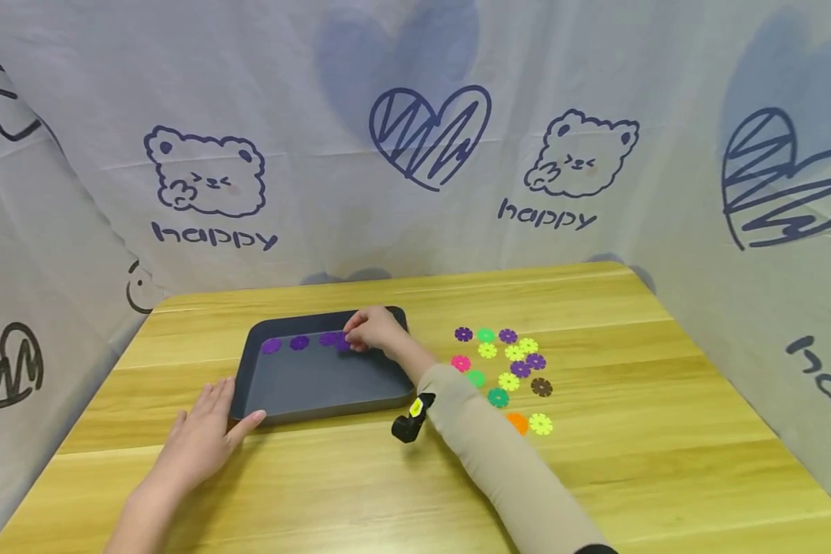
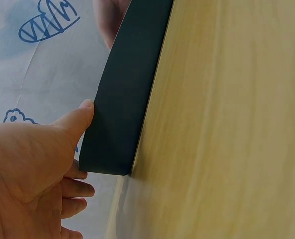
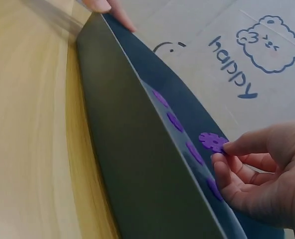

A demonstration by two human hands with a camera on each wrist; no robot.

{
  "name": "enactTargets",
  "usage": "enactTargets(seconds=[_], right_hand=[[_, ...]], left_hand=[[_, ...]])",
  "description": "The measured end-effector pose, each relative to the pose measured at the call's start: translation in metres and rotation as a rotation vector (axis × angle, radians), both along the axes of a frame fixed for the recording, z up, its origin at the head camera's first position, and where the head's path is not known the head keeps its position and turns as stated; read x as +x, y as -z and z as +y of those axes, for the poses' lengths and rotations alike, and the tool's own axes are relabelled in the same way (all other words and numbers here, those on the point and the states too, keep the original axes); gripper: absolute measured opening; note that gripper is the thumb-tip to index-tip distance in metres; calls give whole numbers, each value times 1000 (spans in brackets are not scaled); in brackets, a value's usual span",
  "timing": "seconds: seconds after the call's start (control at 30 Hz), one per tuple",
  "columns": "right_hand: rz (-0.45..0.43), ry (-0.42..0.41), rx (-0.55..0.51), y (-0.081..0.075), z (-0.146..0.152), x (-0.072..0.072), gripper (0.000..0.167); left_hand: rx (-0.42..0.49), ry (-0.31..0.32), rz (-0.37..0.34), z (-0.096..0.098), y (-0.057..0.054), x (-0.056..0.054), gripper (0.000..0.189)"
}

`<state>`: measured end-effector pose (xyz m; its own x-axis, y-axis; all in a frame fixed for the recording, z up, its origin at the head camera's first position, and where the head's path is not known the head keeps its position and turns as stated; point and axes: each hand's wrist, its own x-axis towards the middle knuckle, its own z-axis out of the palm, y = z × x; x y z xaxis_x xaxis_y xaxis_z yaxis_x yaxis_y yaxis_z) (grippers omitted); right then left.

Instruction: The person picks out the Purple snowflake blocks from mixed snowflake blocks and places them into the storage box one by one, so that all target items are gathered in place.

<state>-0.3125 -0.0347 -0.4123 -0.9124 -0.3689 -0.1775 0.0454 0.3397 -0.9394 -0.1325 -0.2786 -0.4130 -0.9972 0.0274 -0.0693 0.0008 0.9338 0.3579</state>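
Note:
My right hand (image 1: 375,329) is over the back of a dark rectangular tray (image 1: 318,381), pinching a purple notched plastic disc (image 3: 212,141) between thumb and fingers. Below it, several more purple discs (image 3: 175,121) lie in a row on the tray floor along the far wall. In the head view, the held disc partly overlaps that row. At the tray's near left corner, my left hand (image 1: 204,431) rests with fingers extended along the left side and the thumb against the front rim. The left wrist view shows that thumb touching the rim.
On the wooden table (image 1: 630,369), right of the tray, lie loose notched discs: purple, yellow (image 1: 508,382), green (image 1: 498,398), pink (image 1: 461,362), orange (image 1: 517,423) and brown (image 1: 542,387). A white printed curtain (image 1: 318,254) hangs behind and on both sides.

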Motion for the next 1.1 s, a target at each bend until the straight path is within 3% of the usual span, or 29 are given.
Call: enactTargets(seconds=[0.17, 0.6, 1.1], right_hand=[[-88, -3, -43, 1, -21, 6, 13], [-163, 25, -121, 1, -74, 23, 6], [-32, 77, 48, 10, -108, 30, 7]], left_hand=[[1, -6, -6, 1, -1, 0, 97], [-17, -10, -18, 2, 1, -4, 97], [-29, -11, 1, 0, 2, -4, 94]])
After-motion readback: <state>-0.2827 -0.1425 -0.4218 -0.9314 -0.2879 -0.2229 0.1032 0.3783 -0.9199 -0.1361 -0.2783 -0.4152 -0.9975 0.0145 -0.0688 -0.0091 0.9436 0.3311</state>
